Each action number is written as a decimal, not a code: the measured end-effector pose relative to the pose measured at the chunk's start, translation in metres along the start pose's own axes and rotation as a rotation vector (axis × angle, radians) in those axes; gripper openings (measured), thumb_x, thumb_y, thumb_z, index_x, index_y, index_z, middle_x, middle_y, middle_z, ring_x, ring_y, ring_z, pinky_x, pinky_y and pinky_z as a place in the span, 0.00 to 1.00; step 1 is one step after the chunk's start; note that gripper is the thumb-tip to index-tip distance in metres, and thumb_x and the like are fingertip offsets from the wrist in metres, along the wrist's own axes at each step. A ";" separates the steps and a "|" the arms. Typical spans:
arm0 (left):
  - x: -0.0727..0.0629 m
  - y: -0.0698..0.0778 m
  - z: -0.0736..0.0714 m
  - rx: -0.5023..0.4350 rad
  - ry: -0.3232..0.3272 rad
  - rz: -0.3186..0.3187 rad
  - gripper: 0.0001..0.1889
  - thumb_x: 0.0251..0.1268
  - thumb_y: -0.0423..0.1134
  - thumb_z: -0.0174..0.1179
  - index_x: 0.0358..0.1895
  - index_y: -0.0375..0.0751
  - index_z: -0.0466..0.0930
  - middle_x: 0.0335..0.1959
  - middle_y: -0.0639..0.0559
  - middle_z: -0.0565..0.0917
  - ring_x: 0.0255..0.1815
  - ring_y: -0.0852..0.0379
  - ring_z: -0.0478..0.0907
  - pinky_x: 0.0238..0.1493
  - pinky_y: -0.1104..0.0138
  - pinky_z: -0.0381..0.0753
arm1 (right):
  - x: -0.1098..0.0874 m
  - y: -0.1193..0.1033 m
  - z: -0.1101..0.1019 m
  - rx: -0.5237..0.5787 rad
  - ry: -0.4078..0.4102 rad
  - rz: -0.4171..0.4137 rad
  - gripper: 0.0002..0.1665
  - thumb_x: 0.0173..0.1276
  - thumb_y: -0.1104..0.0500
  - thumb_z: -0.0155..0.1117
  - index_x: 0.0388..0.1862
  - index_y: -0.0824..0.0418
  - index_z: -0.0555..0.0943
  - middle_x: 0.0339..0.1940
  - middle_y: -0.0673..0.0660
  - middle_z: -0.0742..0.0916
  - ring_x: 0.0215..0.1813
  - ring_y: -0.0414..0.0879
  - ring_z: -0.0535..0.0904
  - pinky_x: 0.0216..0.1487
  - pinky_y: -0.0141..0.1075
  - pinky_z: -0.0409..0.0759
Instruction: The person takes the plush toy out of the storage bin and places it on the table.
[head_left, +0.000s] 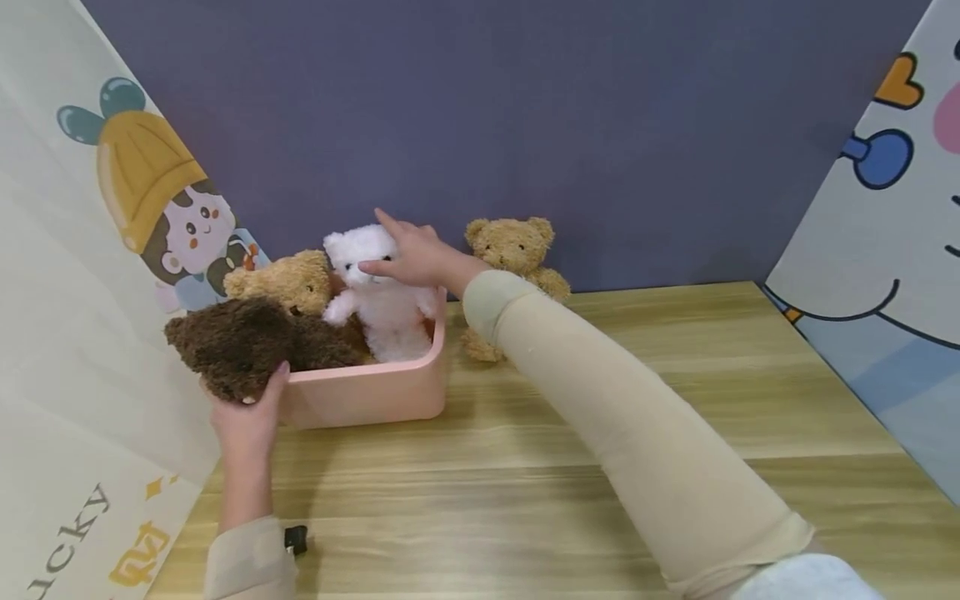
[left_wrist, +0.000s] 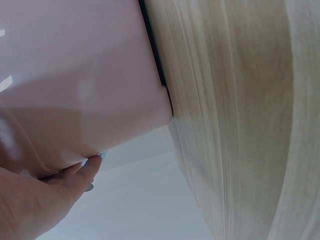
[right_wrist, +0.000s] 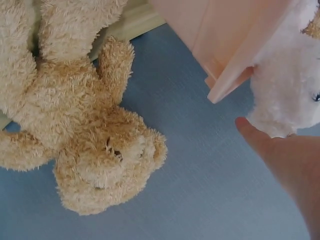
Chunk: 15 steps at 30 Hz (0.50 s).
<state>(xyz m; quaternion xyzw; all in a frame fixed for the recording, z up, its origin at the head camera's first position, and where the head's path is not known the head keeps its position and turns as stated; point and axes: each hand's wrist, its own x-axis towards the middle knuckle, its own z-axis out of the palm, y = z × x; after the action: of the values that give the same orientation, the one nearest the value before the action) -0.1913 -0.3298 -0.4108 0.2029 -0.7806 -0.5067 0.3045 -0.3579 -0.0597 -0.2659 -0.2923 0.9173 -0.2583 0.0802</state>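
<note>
A pink bin (head_left: 360,398) stands on the table with stuffed bears inside. My left hand (head_left: 246,425) grips its left end, thumb over the front rim; in the left wrist view the fingers (left_wrist: 82,175) bend against its wall. A dark brown furry toy (head_left: 240,342) lies over the bin's left part, right above this hand. Behind it shows a tan bear (head_left: 281,279). The white bear (head_left: 393,321) sits upright at the bin's right end. My right hand (head_left: 420,257) is at the white bear's head with spread, straight fingers, one of them lying across its face.
A second tan bear (head_left: 513,243) sits on the table right of the bin, against the dark back panel (head_left: 525,108), partly covered by my right arm. A small black object (head_left: 296,539) is beside my left sleeve. Printed panels (head_left: 75,333) border both sides.
</note>
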 end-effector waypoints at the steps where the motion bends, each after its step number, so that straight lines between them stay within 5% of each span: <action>1: 0.000 0.001 -0.001 0.001 -0.001 -0.004 0.56 0.61 0.56 0.76 0.86 0.56 0.48 0.85 0.41 0.64 0.85 0.43 0.62 0.87 0.50 0.59 | 0.000 -0.001 0.001 0.000 0.006 0.002 0.61 0.76 0.24 0.53 0.90 0.40 0.30 0.93 0.51 0.48 0.92 0.59 0.38 0.91 0.58 0.42; 7: 0.000 0.001 -0.002 0.015 -0.018 -0.033 0.56 0.62 0.58 0.75 0.86 0.58 0.46 0.85 0.40 0.62 0.86 0.42 0.61 0.87 0.48 0.59 | 0.000 -0.001 0.007 0.011 0.039 -0.005 0.60 0.75 0.23 0.55 0.90 0.39 0.34 0.90 0.58 0.55 0.89 0.61 0.49 0.87 0.59 0.60; 10: 0.001 0.001 -0.002 0.034 -0.022 -0.048 0.57 0.61 0.60 0.74 0.87 0.58 0.45 0.86 0.40 0.61 0.86 0.41 0.61 0.87 0.47 0.59 | 0.000 -0.001 0.011 0.023 0.058 -0.011 0.58 0.74 0.23 0.56 0.91 0.38 0.41 0.81 0.58 0.62 0.79 0.55 0.59 0.77 0.52 0.72; 15: 0.003 -0.001 -0.001 0.036 -0.024 -0.047 0.57 0.61 0.60 0.75 0.87 0.59 0.45 0.85 0.41 0.62 0.86 0.42 0.61 0.87 0.47 0.59 | 0.001 -0.001 0.017 0.013 0.116 -0.002 0.55 0.72 0.23 0.59 0.89 0.40 0.54 0.71 0.55 0.66 0.66 0.49 0.61 0.65 0.43 0.74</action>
<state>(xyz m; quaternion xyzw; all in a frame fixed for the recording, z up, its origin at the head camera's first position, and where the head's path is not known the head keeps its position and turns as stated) -0.1928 -0.3324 -0.4112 0.2205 -0.7884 -0.5018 0.2795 -0.3531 -0.0690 -0.2800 -0.2770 0.9185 -0.2808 0.0284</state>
